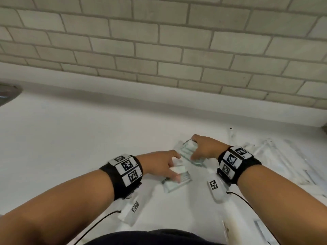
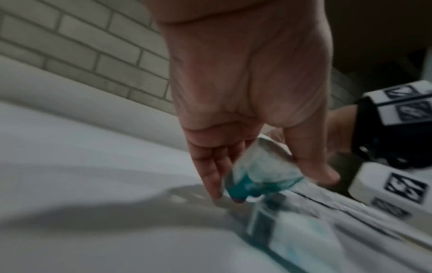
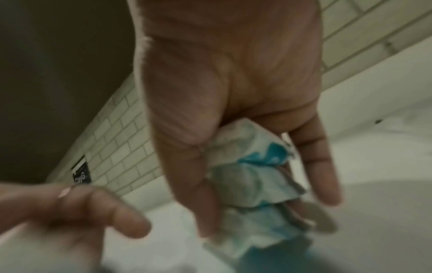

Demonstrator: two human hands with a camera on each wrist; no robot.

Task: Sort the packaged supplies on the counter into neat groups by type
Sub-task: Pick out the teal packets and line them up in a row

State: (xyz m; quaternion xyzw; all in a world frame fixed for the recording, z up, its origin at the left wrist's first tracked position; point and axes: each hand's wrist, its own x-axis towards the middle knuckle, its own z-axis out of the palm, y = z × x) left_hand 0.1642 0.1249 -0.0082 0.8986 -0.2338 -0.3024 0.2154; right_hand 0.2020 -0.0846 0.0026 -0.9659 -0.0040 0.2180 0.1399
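White counter (image 1: 70,138) runs below a wall of pale brick tiles (image 1: 159,41) in my head view, with a dark curved metal edge (image 1: 8,93) at far left. My left hand (image 1: 159,165) reaches over a clear packet (image 1: 177,179) lying flat on the counter, its fingers (image 1: 174,175) spread and touching the packet's top, so I read them as pressing down, not wrapped round it. Just beyond, my right hand (image 1: 205,149) grips a stack of clear packets (image 1: 188,152) from the side, thumb near me and fingers on the far face. Long white sealed packages (image 1: 283,156) lie scattered to the right, apart from both hands. Black wrist bands with square printed markers sit on both wrists.

From the left wrist, I see the left palm (image 2: 245,83) above the counter (image 2: 81,157), fingers (image 2: 210,175) pointing down almost straight, thumb off to the side. Between them shows a clear packet with a blue patch (image 2: 257,177); through the blur I cannot tell whether this hand touches it. The flat packet (image 2: 292,230) lies below.

From the right wrist, the right hand (image 3: 233,83) has its thumb (image 3: 198,184) and fingers (image 3: 325,175) clamped on the packet stack (image 3: 252,181), crumpled white with blue print, held low over the counter (image 3: 385,212). The left hand (image 3: 81,208) hangs blurred at lower left, fingers loose.
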